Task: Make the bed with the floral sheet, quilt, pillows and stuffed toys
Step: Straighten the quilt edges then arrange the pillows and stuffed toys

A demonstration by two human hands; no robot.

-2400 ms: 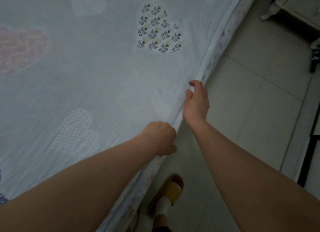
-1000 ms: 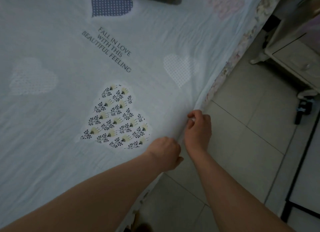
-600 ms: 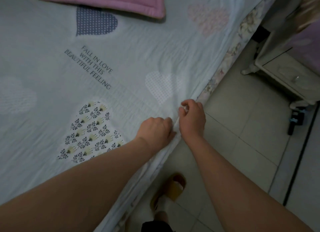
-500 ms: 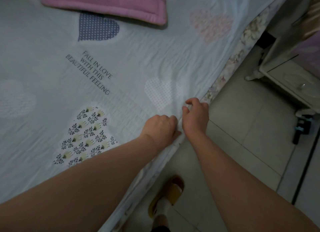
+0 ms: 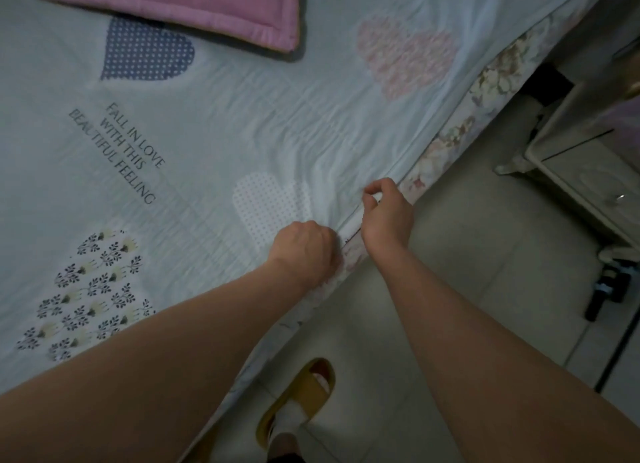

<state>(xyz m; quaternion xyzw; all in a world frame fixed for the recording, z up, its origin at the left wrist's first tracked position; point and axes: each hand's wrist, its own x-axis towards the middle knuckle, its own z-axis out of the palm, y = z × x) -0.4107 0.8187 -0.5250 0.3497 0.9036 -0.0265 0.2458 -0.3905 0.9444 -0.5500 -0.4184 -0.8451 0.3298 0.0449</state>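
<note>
A pale blue quilt (image 5: 214,140) printed with hearts and a line of text covers the bed. Under its right edge shows a strip of the floral sheet (image 5: 450,140) on the bed's side. My left hand (image 5: 304,251) grips the quilt's edge with curled fingers. Just beyond it my right hand (image 5: 386,213) pinches the same edge between thumb and forefinger. Small creases run from the hands into the quilt. A pink pillow (image 5: 180,5) lies flat at the top of the bed.
A tiled floor (image 5: 467,255) runs along the bed's right side. A white bedside cabinet (image 5: 585,172) stands at the right, with a small dark object (image 5: 609,289) on the floor near it. My foot in a yellow slipper (image 5: 301,400) is beside the bed.
Both hands have moved along the quilt's edge toward the head of the bed, gripping it all the while. The pink pillow has come into view at the top.
</note>
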